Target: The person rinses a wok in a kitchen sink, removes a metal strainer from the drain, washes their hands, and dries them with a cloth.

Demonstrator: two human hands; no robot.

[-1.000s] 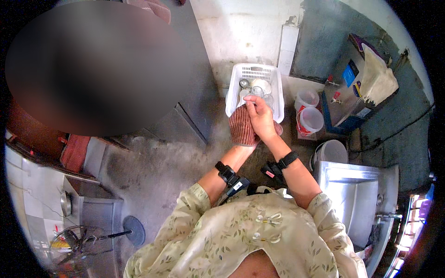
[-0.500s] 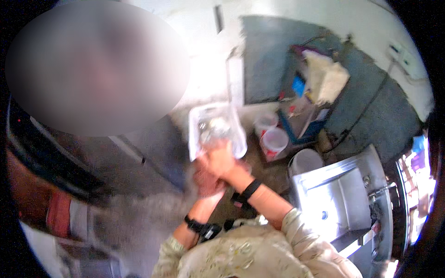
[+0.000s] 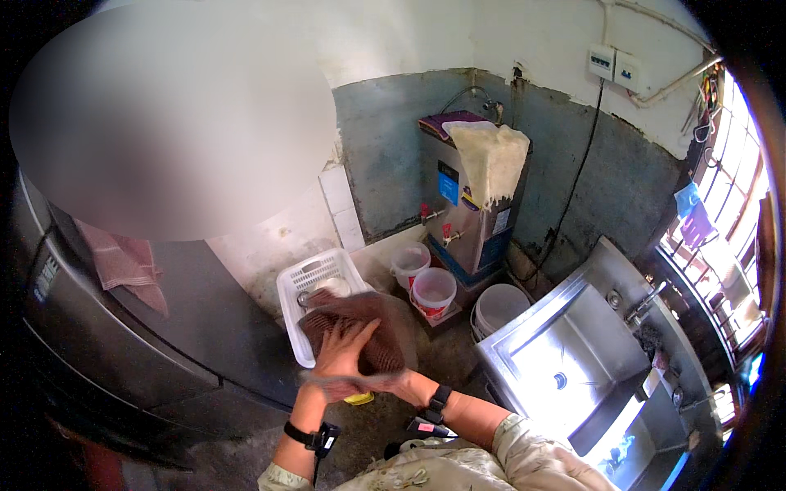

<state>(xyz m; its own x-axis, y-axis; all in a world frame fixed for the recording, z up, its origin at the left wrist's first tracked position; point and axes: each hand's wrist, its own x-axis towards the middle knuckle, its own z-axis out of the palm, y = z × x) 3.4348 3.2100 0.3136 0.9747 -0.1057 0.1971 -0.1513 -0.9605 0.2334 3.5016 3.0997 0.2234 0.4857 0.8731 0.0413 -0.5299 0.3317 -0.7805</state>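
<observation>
A brown waffle-weave towel [image 3: 381, 348], blurred at its edges by motion, is spread between my hands. My left hand [image 3: 340, 356] lies on it with fingers stretched and spread. My right hand [image 3: 399, 388] is at the towel's lower right edge, its fingers hidden by the fabric. Whether something is wrapped inside cannot be seen. Just beyond, partly covered by the towel, a white plastic basket [image 3: 288, 307] holds a white dish [image 3: 332, 286] and a shiny metal item [image 3: 304, 299].
To the right stands a steel sink [image 3: 532, 360]. A white bucket [image 3: 501, 307] and two smaller tubs [image 3: 434, 288] are before a steel water boiler [image 3: 438, 184]. At left is a large steel appliance [image 3: 213, 307] with a reddish towel [image 3: 127, 266] over it. Something yellow [image 3: 359, 399] shows below my hands.
My hands, formerly clasped together over the towel near the basket, are now apart, with the towel spread out. The view has shifted, so the sink and boiler appear farther left.
</observation>
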